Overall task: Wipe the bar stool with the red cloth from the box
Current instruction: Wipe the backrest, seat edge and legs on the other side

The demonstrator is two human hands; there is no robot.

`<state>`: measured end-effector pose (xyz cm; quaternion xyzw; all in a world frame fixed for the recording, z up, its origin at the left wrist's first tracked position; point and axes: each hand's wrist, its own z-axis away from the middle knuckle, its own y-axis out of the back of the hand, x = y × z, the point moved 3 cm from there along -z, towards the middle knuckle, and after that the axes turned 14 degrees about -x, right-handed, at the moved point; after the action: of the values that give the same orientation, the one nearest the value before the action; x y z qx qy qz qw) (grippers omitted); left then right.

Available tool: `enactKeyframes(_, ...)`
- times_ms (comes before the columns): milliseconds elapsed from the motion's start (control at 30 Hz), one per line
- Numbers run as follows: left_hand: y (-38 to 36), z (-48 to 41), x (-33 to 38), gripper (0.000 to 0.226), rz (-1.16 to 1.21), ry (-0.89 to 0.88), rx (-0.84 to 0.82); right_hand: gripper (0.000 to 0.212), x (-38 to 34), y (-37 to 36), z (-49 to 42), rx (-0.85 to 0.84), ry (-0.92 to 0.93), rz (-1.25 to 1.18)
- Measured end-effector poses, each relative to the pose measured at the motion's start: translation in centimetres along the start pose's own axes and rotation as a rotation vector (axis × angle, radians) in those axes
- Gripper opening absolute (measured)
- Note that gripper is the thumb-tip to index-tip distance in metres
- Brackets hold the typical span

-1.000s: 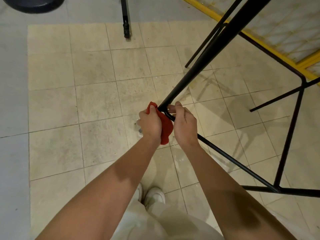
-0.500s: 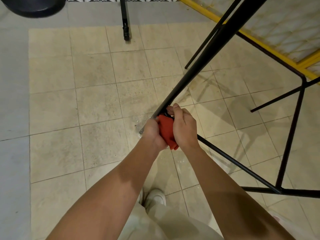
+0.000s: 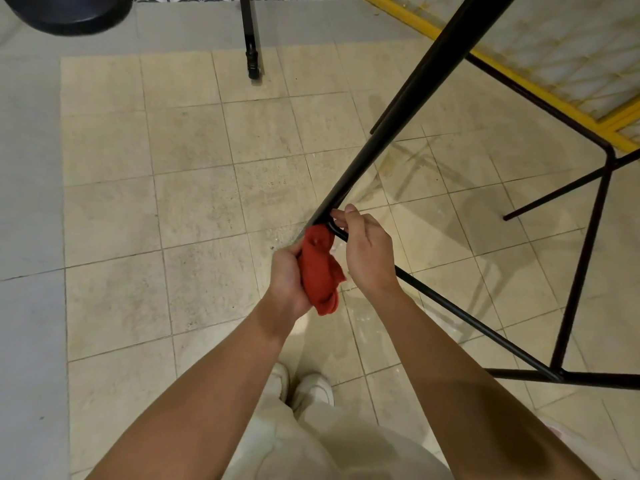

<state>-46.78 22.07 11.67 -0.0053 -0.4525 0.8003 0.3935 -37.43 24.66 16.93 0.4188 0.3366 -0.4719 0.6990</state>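
A floor [image 3: 207,202] of pale cream tiles fills the view, with a grey strip [image 3: 27,202] along its left edge and a yellow border [image 3: 519,81] running across its far right corner. The bar stool [image 3: 415,88], a thin black metal frame, stands on the right half of the floor, and one long leg slants down to the middle of the tiles. There the left hand [image 3: 285,282] grips the red cloth [image 3: 320,268], bunched against the lower end of that leg, with a loose fold hanging below the palm. Just beside it, the right hand [image 3: 367,254] curls its fingers and thumb round the joint where the leg meets the low rail [image 3: 467,323]. White shoes [image 3: 311,388] stand on the tiles at the near edge. A separate black post [image 3: 251,39] stands at the far edge.
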Motion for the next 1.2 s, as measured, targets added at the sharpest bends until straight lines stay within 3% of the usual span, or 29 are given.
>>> enactKeyframes(200, 1.3, 0.5, 3.9, 0.031, -0.32, -0.116, 0.233, 0.043, -0.1, -0.1, 0.1, 0.019, 0.012, 0.036)
enactKeyframes(333, -0.9, -0.9, 5.8, 0.029, -0.843, -0.286, 0.208, 0.042, -0.3, 0.0, 0.0, 0.013, 0.014, 0.02)
enactKeyframes(467, -0.3, -2.6, 6.3, 0.038, -1.18, -0.19, 0.259, 0.042, -0.2, 0.0, 0.0, 0.033, 0.032, 0.046)
enactKeyframes(533, -0.1, -3.0, 6.8, 0.039, -1.198, -0.123, 0.246, 0.042, -0.1, -0.2, -0.2, 0.05, 0.038, 0.037)
enactKeyframes(633, -1.3, -3.1, 7.5, 0.037, -1.082, -0.208, 0.121, 0.039, 0.0, -0.2, -0.4, 0.094, 0.056, 0.011)
enactKeyframes(700, -0.9, -3.1, 7.2, 0.037, -1.105, -0.239, 0.136, 0.033, 0.2, -0.7, -0.3, 0.113, 0.092, 0.019)
enactKeyframes(833, 0.7, -4.1, 6.5, 0.041, -1.281, -0.133, 0.225, 0.022, 1.0, -1.2, 0.2, 0.193, 0.222, 0.219)
enactKeyframes(933, 1.1, -3.6, 5.7, 0.039, -1.155, -0.265, 0.205, 0.022, 1.7, -1.4, 0.9, 0.2, 0.369, 0.375)
enactKeyframes(1067, 2.9, -3.1, 3.3, 0.033, -1.013, -0.385, 0.219, 0.028, 3.3, -3.4, 0.9, -0.034, 0.266, 0.491)
enactKeyframes(1200, 4.8, -4.8, 3.8, 0.038, -1.162, -0.185, 0.273, 0.017, 4.1, -4.3, 0.1, -0.048, 0.131, 0.495)
